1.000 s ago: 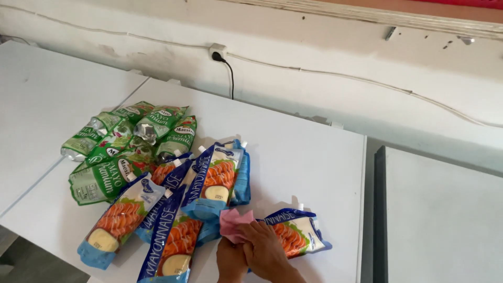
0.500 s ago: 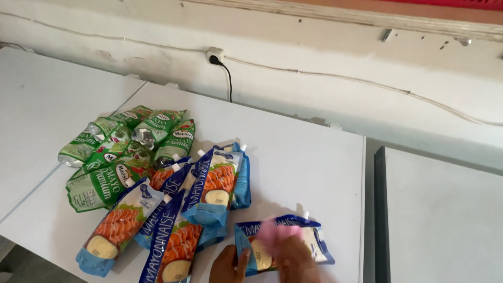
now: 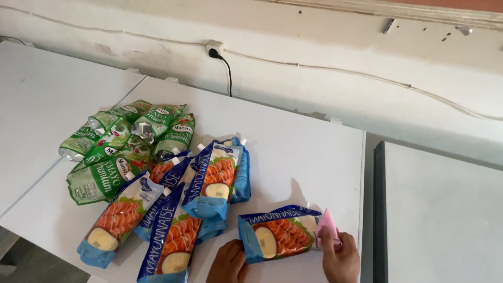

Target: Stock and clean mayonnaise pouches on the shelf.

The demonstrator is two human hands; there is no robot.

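Closest to me, at the near edge of the white table [image 3: 293,147], the person has a blue sauce pouch [image 3: 277,235] lying flat on its side, picture face up. The left hand [image 3: 229,262] presses down on the pouch's bottom corner, fingers curled over the edge, apparently to keep it from sliding. The right hand [image 3: 340,257] pinches a small pink cloth [image 3: 327,226] against the pouch's spout end, closed around the cloth as if wiping there.

Compared with a second ago, the pouch has been turned: then it lay angled away with the pink cloth on its left end and both hands bunched together beneath it; now it lies crosswise, the hands are spread to either end, and the cloth sits on the right.

Just left of this, a loose fan of more blue pouches [image 3: 173,215] overlaps one another, set apart from the one in hand. Behind them sits a heap of green pouches [image 3: 123,147], piled by colour. Neither pile has shifted.

Farther back, a black cable [image 3: 226,73] drops from a wall socket [image 3: 214,48] behind the table, and a grey surface [image 3: 440,209] stands off to the right.
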